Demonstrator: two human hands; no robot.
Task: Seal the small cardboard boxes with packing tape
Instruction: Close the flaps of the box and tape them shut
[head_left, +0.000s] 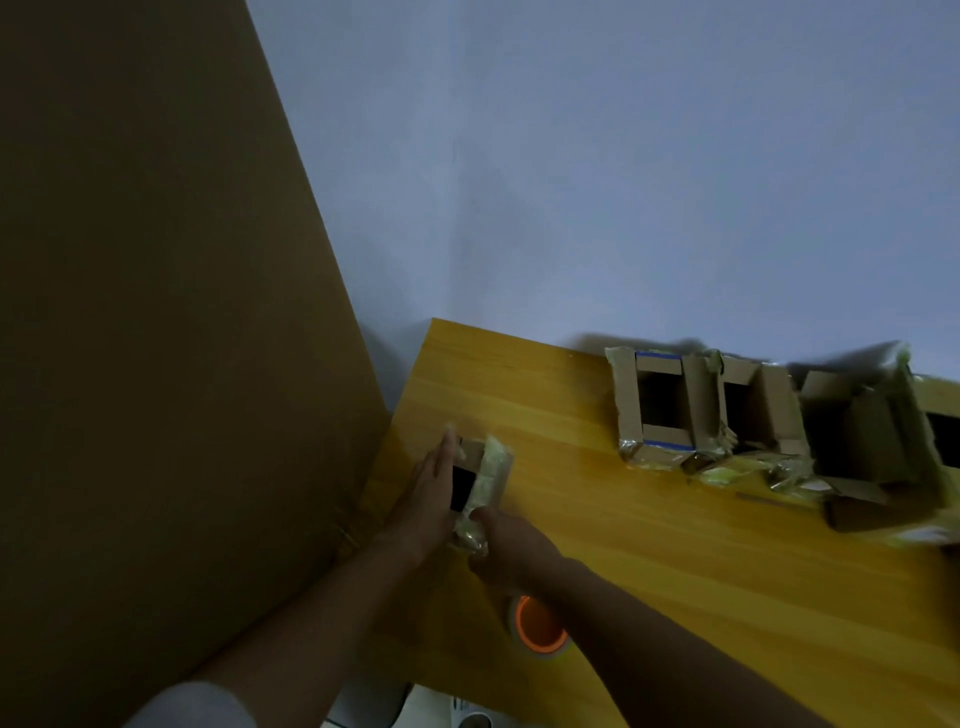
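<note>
Hands bracket a small box (467, 480) at the desk (675, 571) corner — left hand (431, 493) flat alongside, right hand (501, 545) pinching tape (488, 480) along its length.

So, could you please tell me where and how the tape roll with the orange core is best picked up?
Take the tape roll by its outer rim, from above, fingers on opposite sides. It seems to lie flat on the table with its orange core facing up, so the curved wall is exposed. The right forearm crosses just beside it, so the near side, by the table's edge, looks freer.
</note>
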